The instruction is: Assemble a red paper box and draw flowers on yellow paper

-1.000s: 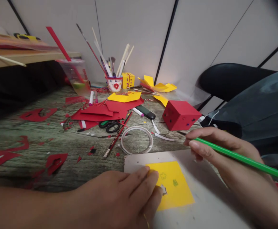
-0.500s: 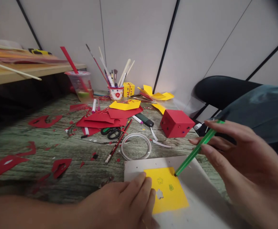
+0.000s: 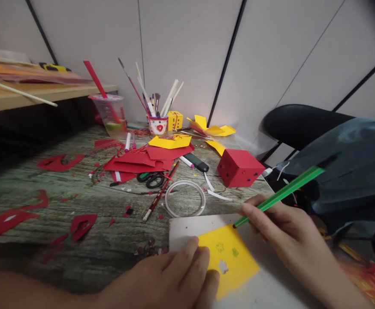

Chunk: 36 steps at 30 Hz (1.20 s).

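My right hand [image 3: 280, 227] pinches a slim green pen [image 3: 284, 189]. Its dark tip meets the top edge of a yellow paper square [image 3: 239, 277], and its black far end points up to the right. On the square are two small green flower outlines and one flower-shaped hole. My left hand [image 3: 174, 274] lies flat over the paper's left side, fingers stretched and pressing it down. Beneath the paper is a white board [image 3: 187, 229] at the table's near edge.
Behind the board lie a tape roll [image 3: 185, 198], a pencil [image 3: 160, 193], scissors [image 3: 152, 178] and red paper sheets [image 3: 136, 163]. A red paper box [image 3: 240, 168] stands to the right. Farther back are a brush cup [image 3: 158, 125] and a plastic drink cup [image 3: 110, 113]. Red scraps [image 3: 83, 226] lie leftward.
The pen is tilted lower, and my right hand has moved down and left, gripping nearer its tip. The yellow paper has turned slightly on the board under my left hand.
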Tool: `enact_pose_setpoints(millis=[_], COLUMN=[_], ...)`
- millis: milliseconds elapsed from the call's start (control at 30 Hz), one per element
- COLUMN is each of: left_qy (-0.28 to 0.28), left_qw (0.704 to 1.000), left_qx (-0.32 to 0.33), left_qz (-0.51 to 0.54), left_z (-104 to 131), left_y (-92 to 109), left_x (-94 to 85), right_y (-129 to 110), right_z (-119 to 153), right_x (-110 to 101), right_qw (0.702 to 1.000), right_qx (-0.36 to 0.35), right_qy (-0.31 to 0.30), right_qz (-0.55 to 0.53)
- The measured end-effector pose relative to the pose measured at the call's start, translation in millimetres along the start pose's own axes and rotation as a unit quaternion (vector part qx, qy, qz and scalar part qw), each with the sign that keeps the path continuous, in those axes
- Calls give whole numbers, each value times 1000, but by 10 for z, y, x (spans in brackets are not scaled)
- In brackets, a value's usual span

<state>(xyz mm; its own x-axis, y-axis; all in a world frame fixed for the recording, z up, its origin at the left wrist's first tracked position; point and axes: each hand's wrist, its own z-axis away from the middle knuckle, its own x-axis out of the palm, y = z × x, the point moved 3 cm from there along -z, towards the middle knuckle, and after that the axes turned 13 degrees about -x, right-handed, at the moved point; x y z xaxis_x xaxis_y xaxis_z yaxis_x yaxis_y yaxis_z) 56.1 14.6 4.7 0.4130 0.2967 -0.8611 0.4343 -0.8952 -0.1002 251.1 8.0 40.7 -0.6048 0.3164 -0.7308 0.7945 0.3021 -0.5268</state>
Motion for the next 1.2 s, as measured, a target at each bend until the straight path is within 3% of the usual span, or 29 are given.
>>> enact_pose_setpoints(millis=[100, 200, 333, 467, 633, 800, 867, 1067, 1133, 1200], left_qy=[24, 35, 28, 7, -82, -171, -160, 5, 2, -52], left_qw=[1000, 999, 999, 998, 988, 977, 978, 994, 986, 963], left_qx=[-13, -4, 3, -44, -86, -87, -88, 11, -25, -125], left_qz=[0, -13, -16, 47, 95, 98, 101, 109, 163, 233], left_z=[-17, -26, -19, -47, -240, -348, -336, -321, -374, -440], left_y=[-1, 0, -5, -55, -176, -240, -230, -188, -259, -371], left_x=[-36, -69, -10, 18, -52, -38, -31, -140, -201, -225], right_y=[-57, -90, -53, -25, -5, 42, 50, 33, 21, 14], right_z=[-20, -32, -24, -46, -84, -61, -55, -52, -54, -56], right_x=[-11, 17, -15, -89, -91, -86, -88, -121, -137, -156], right_qw=[998, 995, 993, 988, 983, 979, 977, 973, 972, 968], right_qx=[-9, -11, 9, 22, 18, 29, 31, 9, 10, 15], right_qy=[34, 15, 43, 89, 94, 117, 126, 145, 157, 183], right_qz=[-61, -93, -108, -121, -158, -165, -172, -178, -174, -169])
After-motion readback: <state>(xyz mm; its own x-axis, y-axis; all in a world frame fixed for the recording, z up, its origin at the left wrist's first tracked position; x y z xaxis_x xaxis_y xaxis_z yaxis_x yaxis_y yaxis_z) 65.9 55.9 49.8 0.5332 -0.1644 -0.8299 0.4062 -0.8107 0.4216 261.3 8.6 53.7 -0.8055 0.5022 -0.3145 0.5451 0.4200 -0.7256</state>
